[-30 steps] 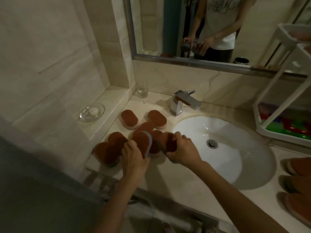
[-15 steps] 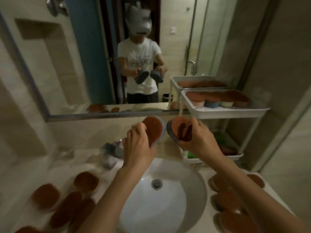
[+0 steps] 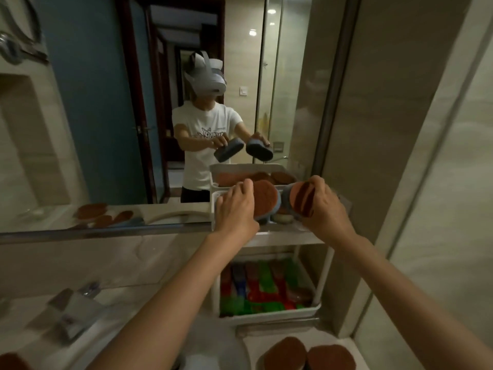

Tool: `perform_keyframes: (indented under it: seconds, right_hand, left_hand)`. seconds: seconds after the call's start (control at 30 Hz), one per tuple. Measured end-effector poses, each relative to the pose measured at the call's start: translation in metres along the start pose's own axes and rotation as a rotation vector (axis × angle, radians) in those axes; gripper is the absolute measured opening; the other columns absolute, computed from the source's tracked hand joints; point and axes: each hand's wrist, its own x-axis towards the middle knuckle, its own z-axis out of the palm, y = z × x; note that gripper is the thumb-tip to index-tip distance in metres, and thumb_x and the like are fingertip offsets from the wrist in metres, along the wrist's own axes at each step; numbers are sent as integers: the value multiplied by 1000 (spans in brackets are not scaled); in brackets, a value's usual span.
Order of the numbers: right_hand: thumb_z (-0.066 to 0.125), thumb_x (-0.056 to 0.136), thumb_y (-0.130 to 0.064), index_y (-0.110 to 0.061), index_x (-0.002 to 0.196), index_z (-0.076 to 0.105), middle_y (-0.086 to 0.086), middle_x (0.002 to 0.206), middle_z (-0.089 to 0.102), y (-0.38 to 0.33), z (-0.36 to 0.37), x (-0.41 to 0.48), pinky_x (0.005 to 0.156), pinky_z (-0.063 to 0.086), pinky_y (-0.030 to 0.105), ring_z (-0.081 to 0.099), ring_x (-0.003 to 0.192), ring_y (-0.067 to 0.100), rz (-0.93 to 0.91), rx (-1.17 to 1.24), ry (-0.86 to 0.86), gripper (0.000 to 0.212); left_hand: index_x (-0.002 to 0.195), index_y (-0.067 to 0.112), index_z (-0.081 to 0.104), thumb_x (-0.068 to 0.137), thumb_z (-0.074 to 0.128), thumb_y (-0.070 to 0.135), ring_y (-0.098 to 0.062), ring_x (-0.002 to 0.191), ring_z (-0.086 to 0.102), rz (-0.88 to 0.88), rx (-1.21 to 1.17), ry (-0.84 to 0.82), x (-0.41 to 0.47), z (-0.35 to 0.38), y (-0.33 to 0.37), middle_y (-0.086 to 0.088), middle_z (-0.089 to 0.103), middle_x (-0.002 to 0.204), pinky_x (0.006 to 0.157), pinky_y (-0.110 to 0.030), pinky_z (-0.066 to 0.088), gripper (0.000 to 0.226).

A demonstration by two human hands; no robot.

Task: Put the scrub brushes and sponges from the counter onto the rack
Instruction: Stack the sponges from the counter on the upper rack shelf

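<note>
Gripped: brown sponge (image 3: 265, 197) in left hand (image 3: 234, 209), second sponge (image 3: 298, 198) in right hand (image 3: 325, 206).
Both are up by the white rack (image 3: 269, 315).

A large frameless wall mirror (image 3: 106, 156) with a brushed metal strip (image 3: 106, 233) along its lower edge fills the wall above the pale stone counter (image 3: 29, 311). Beneath it runs beige veined marble tiling (image 3: 80, 263). A square chrome tap (image 3: 76, 312) stands on the counter. To the right rises a plain beige wall panel (image 3: 386, 129), then what may be frosted glass (image 3: 453, 209). The mirror reflects a blue wall (image 3: 88, 102), a dark wooden door frame (image 3: 136, 102) and small ceiling spotlights (image 3: 253, 32). The light is dim and warm.
</note>
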Motion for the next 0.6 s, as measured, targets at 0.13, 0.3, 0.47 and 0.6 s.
perform_keyframes:
  seconds: [0.13, 0.3, 0.47, 0.6]
  right_hand:
    - [68, 81, -22, -16, 148, 16, 10, 145, 34, 26, 6, 17, 109, 38, 43, 36, 133, 28, -75, -81, -158, 85]
    - [68, 81, -25, -17, 149, 16, 11, 152, 27, 33, 16, 23, 112, 36, 43, 31, 138, 29, -113, -99, -314, 85]
    - [65, 83, -19, -18, 150, 12, 12, 152, 27, 36, 14, 28, 112, 35, 42, 30, 138, 32, -41, -95, -419, 85]
    - [57, 87, -14, -18, 149, 16, 14, 149, 31, 36, 13, 27, 111, 36, 40, 34, 136, 33, 21, -76, -481, 74]
  left_hand:
    - [127, 14, 35, 76, 66, 10, -25, 126, 44, -47, 50, -73, 18, 21, 12, -8, 50, 130, 107, -39, 35, 60]
    - [130, 11, 33, 81, 55, 6, -33, 126, 40, -163, -21, -216, 17, 31, 14, -14, 45, 132, 104, -42, 36, 54]
    - [124, 10, 35, 80, 49, 9, -36, 121, 41, -182, -62, -347, 20, 33, 10, -15, 46, 127, 103, -53, 36, 46]
    - [119, 10, 41, 82, 40, 9, -31, 122, 38, -150, -89, -445, 15, 33, 7, -11, 44, 131, 92, -41, 32, 37]
